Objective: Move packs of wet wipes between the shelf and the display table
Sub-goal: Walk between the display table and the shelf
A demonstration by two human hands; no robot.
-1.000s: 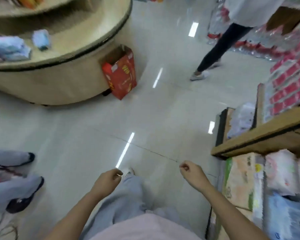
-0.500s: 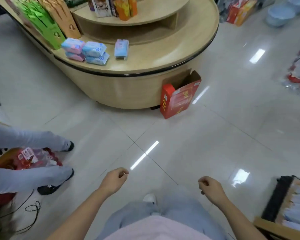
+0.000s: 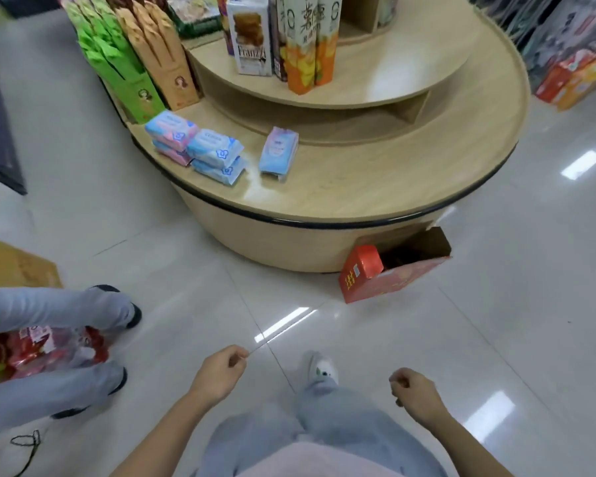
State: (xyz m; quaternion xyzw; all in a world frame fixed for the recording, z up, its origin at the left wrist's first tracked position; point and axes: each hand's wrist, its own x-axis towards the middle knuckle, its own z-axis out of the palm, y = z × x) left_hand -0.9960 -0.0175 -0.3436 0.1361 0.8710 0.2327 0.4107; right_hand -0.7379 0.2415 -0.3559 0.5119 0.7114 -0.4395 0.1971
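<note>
Low in front, left grip (image 3: 221, 370): fingers loosely curled, nothing in it, hanging over the floor.
Right grip (image 3: 415, 390): likewise loosely curled and bare, beside the person's own leg (neither grip is near any pack).
Red carton (image 3: 393, 273): open-topped, on the floor against the foot of the display, between the grips and the goods.
Tabletop (image 3: 375, 180): a curved wooden lower tier with a dark edge band; tall snack boxes (image 3: 252, 36) stand on the tier above.
Single pack (image 3: 278, 153): wet wipes, lying flat and alone on the tabletop, just right of the others but apart from them.
Stacked packs (image 3: 195, 146): four, in two piles of two that touch, the pinkish pair behind the blue pair.
Handling: probably soft, pillowy film packs, light to moderate in weight (damp contents), smooth enough to slide.
Where to take hold: likely across the short width, thumb on top and fingers beneath; the crimped end seams look too flimsy.
Risk: tugging a lower pack would likely drag its upper one off the pile.
</note>
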